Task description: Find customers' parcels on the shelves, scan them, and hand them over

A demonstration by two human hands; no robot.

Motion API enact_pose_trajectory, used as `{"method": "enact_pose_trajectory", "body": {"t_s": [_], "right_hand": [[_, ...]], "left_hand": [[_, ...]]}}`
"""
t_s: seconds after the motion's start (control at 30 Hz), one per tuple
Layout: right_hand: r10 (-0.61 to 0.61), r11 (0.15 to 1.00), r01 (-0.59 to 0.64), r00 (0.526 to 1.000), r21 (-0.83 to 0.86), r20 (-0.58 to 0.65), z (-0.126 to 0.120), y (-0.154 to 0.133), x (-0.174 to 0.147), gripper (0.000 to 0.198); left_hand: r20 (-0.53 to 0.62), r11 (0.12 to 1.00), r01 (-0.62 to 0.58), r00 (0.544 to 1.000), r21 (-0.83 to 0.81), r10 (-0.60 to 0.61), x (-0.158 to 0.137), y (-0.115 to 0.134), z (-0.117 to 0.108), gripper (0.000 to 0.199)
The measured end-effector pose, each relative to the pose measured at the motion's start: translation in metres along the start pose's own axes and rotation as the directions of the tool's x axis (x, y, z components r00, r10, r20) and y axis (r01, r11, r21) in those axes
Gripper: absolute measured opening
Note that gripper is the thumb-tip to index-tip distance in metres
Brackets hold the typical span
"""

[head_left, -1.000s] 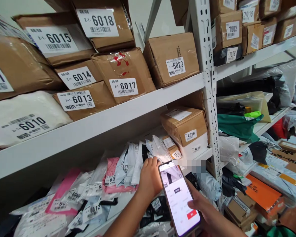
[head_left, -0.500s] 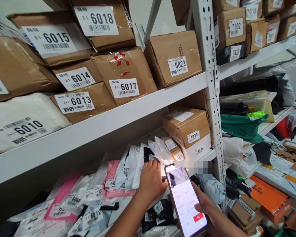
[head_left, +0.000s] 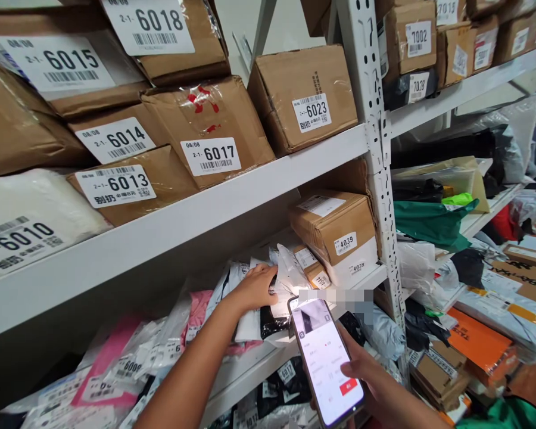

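Observation:
My left hand [head_left: 254, 288] reaches into a row of standing plastic parcel bags on the lower shelf. Its fingers are bent around the top of a black parcel bag [head_left: 273, 325]; part of the grip is hidden. White-and-grey parcel bags [head_left: 227, 287] lean to its left, and a clear-white bag [head_left: 290, 268] stands just to its right. My right hand [head_left: 361, 369] holds a smartphone [head_left: 326, 363] upright, thumb over the screen near a red button. The phone shows a camera picture above a form. A bright light falls on the bags by the phone's top.
Above runs a white shelf beam [head_left: 183, 223] bearing numbered cartons, such as box 6017 [head_left: 241, 125]. Carton 4039 [head_left: 335, 223] sits right of the bags. A perforated white post [head_left: 375, 119] separates another shelf with a green bag [head_left: 433, 223] and an orange box [head_left: 482, 339].
My left hand has moved up and left, tilting the bags and uncovering the black parcel bag. The phone has shifted slightly left, still in my right hand. The view has turned a little.

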State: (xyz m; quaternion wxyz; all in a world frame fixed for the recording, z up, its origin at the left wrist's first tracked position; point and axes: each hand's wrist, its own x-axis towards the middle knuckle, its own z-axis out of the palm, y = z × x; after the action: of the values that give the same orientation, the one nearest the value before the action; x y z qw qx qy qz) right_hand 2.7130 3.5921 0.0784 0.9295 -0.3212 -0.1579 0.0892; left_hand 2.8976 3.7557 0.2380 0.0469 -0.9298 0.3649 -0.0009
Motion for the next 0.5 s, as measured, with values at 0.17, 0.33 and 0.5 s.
{"method": "enact_pose_trajectory", "body": {"t_s": [0.17,0.33,0.5], "right_hand": [[-0.012,1.0,0.012,1.0,0.022,0.007,0.004,0.005,0.008,0.076],[0.033,0.998,-0.035,0.998,0.045,0.057,0.027,0.001,0.023,0.076],[0.046,0.998,-0.048,0.998,0.046,0.043,0.052,0.001,0.05,0.061]], "left_hand": [[0.047,0.993,-0.086,0.995,-0.086,0.09,0.008,-0.018,-0.002,0.064],[0.02,0.977,-0.149,0.988,-0.155,0.154,0.011,-0.035,0.001,0.063],[0.029,0.961,-0.102,0.993,-0.258,0.113,0.016,-0.044,0.009,0.051]]}}
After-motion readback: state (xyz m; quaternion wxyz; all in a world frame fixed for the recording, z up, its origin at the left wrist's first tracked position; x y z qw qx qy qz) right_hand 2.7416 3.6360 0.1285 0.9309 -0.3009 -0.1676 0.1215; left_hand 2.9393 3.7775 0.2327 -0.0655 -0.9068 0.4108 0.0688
